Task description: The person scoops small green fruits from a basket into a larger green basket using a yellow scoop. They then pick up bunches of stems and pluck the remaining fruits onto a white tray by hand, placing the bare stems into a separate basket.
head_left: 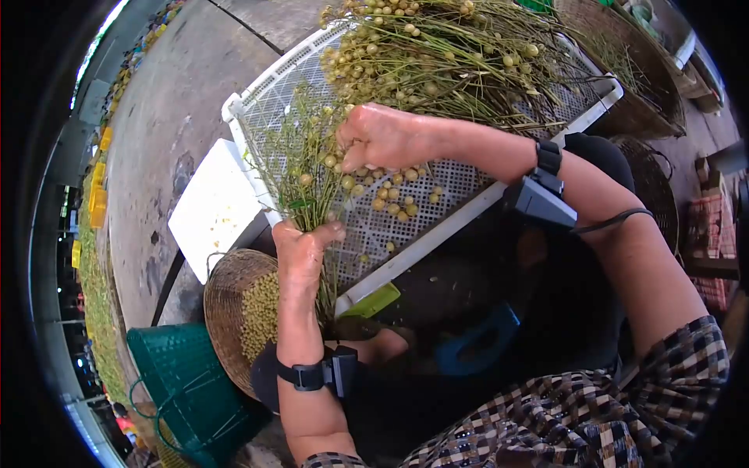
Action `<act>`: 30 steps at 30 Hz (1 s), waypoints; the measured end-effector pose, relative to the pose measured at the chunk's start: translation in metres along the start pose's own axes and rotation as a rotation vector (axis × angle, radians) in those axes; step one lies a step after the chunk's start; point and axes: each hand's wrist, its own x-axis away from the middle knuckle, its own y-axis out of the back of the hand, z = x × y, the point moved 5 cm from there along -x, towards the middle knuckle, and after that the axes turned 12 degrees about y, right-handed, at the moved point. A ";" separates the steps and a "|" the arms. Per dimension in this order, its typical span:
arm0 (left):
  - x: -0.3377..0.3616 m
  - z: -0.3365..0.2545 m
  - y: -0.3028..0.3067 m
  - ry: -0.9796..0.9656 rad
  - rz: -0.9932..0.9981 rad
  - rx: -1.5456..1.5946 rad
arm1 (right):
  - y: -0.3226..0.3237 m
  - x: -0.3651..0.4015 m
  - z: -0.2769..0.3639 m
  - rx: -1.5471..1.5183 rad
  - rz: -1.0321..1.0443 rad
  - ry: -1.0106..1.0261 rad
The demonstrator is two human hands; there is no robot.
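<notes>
My left hand (300, 253) is wrapped round a bunch of thin green stems (308, 203) at the near left corner of a white perforated tray (468, 175). Small round yellow-green fruits hang on these stems. My right hand (382, 140) is closed beside the upper part of the bunch, among the fruits; what its fingers hold is hidden. Loose round fruits (402, 199) lie on the tray just below it. A large heap of fruit-bearing stems (452, 62) covers the far part of the tray.
A white foam box (214, 207) stands left of the tray. Below it are a wicker basket (230, 285) of picked round fruits (261, 312) and a green plastic basket (183, 374). A brown basket (624, 62) with stem scraps stands far right. Something blue (480, 339) lies under the tray.
</notes>
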 end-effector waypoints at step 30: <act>0.005 -0.011 0.019 0.095 -0.019 0.139 | -0.024 -0.004 -0.009 -0.366 -0.296 -0.024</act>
